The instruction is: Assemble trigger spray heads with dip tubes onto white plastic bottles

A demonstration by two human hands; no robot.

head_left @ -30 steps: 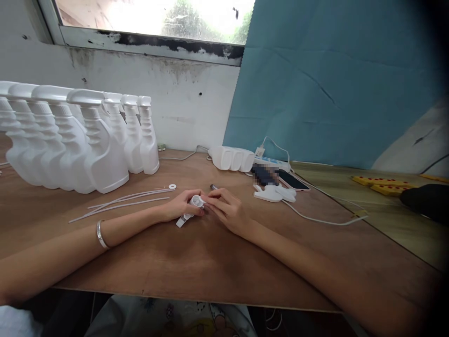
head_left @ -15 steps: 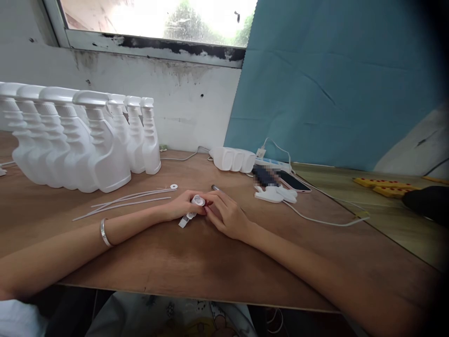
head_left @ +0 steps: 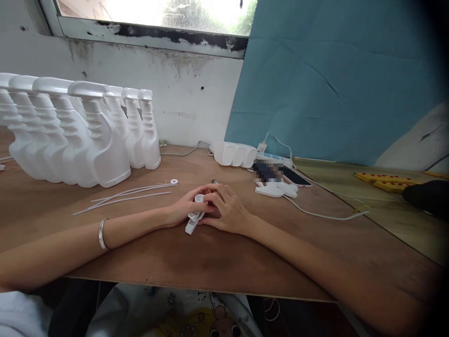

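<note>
My left hand is closed around a white plastic spray trigger head, its thumb lying across the part. My right hand wraps it from the other side, fingers curled over its upper end. The lower end sticks out below the hands, just over the brown tabletop. The hands touch each other and hide part of the piece. Left of them lie several thin white tubes and a small white ring. A dark pen-like tip shows just behind my right hand.
White spray bottles stand in rows at the left. Another white bottle-like piece lies by the wall. To the right are two phones, a white sprayer head with its tube, and a power strip.
The spray trigger head has turned, and its lower end now sticks out farther. My right hand has closed further over its top, against my left hand. The view has tipped slightly down.
</note>
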